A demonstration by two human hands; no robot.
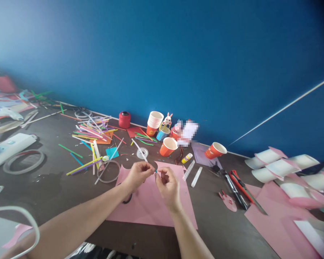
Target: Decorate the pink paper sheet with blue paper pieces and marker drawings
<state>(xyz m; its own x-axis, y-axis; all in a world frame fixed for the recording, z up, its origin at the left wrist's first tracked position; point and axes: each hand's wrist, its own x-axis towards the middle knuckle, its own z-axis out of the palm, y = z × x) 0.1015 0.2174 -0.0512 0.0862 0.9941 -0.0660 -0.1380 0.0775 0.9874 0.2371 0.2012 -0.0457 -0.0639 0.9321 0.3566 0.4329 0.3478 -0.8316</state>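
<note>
My left hand (140,176) and my right hand (167,187) meet fingertip to fingertip above a pink paper sheet (151,212). Both are closed in a pinch on a tiny blue piece (156,171), too small to name. A white straw (139,149) slants up from behind my left fingers; whether they touch it cannot be told. Beside my left wrist shows the dark loop of a handle (127,199), partly covered by the arm. Past the fingertips stands an orange paper cup (168,146), with a yellow glue stick (187,158) to its right.
Colored straws (94,131) lie piled at the left, near a tape ring (108,171). Stacked cups (154,122) stand by the blue wall. At the right are a red utility knife (241,187), a black pen (235,190) and white paper tubes (282,169). A cable (29,219) loops at lower left.
</note>
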